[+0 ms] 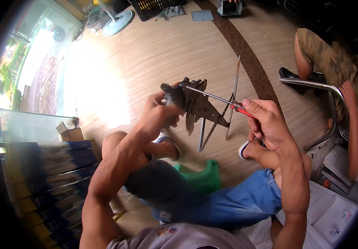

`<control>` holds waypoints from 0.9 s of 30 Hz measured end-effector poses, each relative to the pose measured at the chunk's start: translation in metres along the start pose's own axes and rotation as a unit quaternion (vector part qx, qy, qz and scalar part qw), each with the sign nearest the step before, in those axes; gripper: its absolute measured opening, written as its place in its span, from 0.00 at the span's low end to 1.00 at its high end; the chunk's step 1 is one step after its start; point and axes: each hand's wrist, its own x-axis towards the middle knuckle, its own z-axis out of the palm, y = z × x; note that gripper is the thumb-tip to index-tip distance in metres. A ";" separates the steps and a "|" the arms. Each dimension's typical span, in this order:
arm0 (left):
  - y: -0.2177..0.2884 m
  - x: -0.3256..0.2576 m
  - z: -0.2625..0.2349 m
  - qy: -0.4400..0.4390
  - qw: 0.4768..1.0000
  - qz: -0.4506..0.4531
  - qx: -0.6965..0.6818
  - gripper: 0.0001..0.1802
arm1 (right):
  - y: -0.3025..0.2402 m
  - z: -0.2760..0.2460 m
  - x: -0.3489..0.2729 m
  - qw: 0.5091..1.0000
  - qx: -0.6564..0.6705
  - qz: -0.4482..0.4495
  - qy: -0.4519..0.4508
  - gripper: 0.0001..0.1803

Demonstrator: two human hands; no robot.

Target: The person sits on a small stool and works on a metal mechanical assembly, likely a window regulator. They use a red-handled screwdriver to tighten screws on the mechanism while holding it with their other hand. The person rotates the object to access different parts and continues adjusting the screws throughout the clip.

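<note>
My left hand [156, 114] is closed around the dark motor housing [174, 97] of a metal window regulator [206, 108]. The regulator has a toothed plate and long thin crossed arms, which reach out to the right above the floor. Between the thumb and fingers of my right hand [268, 124] is a screwdriver [243, 109] with a red handle. Its long shaft points left, and the tip meets the top of the motor housing. What exactly the tip touches is too small to tell. My left fingers partly cover the housing.
Below my hands, a green plastic stool [204, 176] stands between my legs. To the right, another person's hand [347, 93] rests by a metal-framed chair [311, 83]. White boxes [332, 211] lie lower right. A dark crate [152, 8] and a flat grey panel [202, 15] lie far off.
</note>
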 end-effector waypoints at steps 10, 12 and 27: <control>0.006 0.003 -0.003 -0.037 0.994 0.018 0.106 0.37 | 0.000 -0.001 -0.013 0.995 0.031 0.044 -0.080 0.27; 0.007 0.005 -0.004 -0.040 0.992 0.019 0.119 0.37 | 0.003 0.001 -0.016 0.991 0.060 0.066 -0.098 0.28; 0.014 0.013 0.001 -0.084 0.981 0.043 0.169 0.38 | 0.022 0.000 -0.025 0.948 -0.232 -0.214 0.048 0.17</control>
